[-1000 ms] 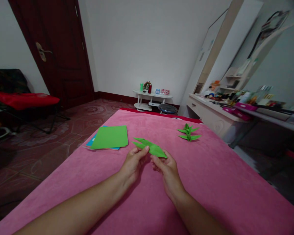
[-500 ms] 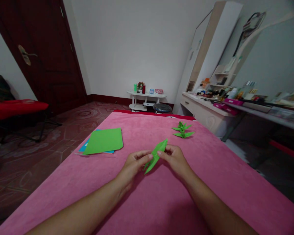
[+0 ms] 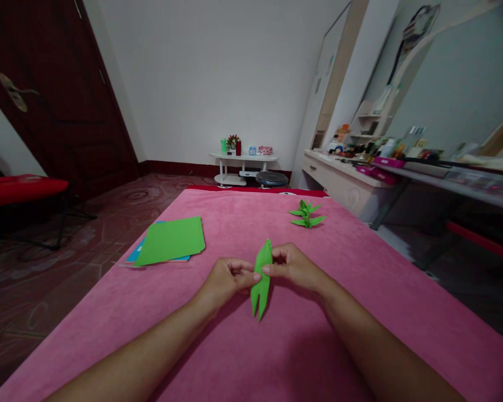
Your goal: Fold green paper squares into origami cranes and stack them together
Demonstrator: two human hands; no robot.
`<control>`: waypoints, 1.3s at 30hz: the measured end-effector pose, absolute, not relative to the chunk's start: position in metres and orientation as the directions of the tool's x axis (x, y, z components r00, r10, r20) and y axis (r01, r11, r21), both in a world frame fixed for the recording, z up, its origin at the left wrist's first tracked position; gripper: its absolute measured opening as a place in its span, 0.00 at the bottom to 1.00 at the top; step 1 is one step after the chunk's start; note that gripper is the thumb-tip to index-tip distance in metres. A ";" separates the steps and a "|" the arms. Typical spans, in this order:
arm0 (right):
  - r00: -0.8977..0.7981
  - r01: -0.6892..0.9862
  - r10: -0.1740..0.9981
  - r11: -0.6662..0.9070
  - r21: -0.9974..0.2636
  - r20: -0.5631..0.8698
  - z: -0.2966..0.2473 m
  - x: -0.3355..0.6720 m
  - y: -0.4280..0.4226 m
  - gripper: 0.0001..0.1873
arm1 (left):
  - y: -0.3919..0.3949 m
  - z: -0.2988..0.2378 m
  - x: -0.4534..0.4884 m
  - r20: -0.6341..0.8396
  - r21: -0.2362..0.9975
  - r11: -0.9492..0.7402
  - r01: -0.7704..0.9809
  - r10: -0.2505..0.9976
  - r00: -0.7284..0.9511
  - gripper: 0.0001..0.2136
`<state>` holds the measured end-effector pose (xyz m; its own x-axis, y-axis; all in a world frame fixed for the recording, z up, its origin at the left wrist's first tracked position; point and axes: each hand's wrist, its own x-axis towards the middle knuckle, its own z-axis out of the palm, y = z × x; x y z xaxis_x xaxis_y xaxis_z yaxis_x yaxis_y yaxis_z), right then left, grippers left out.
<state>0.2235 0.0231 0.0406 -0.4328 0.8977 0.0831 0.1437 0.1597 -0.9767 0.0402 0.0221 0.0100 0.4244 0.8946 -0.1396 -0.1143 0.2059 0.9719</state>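
1. Pinching with left hand (image 3: 227, 277) and right hand (image 3: 294, 268), I hold the folded green paper (image 3: 260, 288) at lower centre.
2. Its folding looks partway done, two points split below.
3. Right of centre, spiky green figures (image 3: 306, 214) seem finished; left, the green sheet (image 3: 171, 240) lies unfolded.

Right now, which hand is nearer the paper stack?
Left: the left hand sits right of the paper stack; the right hand is farther right, across the folded paper.

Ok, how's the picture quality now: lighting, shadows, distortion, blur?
Head view: dim light, folded green paper clearly outlined; head view: soft shadow on the pink cover, low in frame; head view: wide-angle stretch, the door slanted; head view: items on the dressing table look soft, labels unreadable.
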 end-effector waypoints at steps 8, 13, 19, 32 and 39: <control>-0.298 0.060 0.947 0.148 -0.987 0.124 0.026 0.213 0.025 0.13 | 0.020 0.012 0.044 -0.032 0.983 0.072 -0.168 0.972 0.231 0.14; -0.263 -0.018 0.963 0.062 -0.998 0.065 0.018 0.202 0.022 0.17 | 0.025 0.006 0.041 -0.086 0.938 0.151 -0.313 0.973 0.214 0.15; -0.174 -0.012 0.979 0.103 -0.995 0.104 0.012 0.195 0.019 0.16 | 0.027 0.003 0.041 -0.141 0.897 0.234 -0.375 0.956 0.258 0.15; -0.158 0.054 0.967 0.212 -0.976 0.201 0.009 0.189 0.012 0.13 | 0.017 0.005 0.044 -0.059 0.910 0.165 -0.381 0.960 0.273 0.15; -0.101 0.129 0.966 0.249 -0.960 0.237 0.016 0.189 0.008 0.14 | 0.013 0.010 0.046 -0.025 0.942 0.079 -0.327 0.986 0.165 0.14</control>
<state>0.1889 0.0085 0.0161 -0.1012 0.9662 0.2371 0.1286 0.2491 -0.9599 0.0459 0.0128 0.0097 0.1652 0.9859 -0.0250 -0.3271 0.0787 0.9417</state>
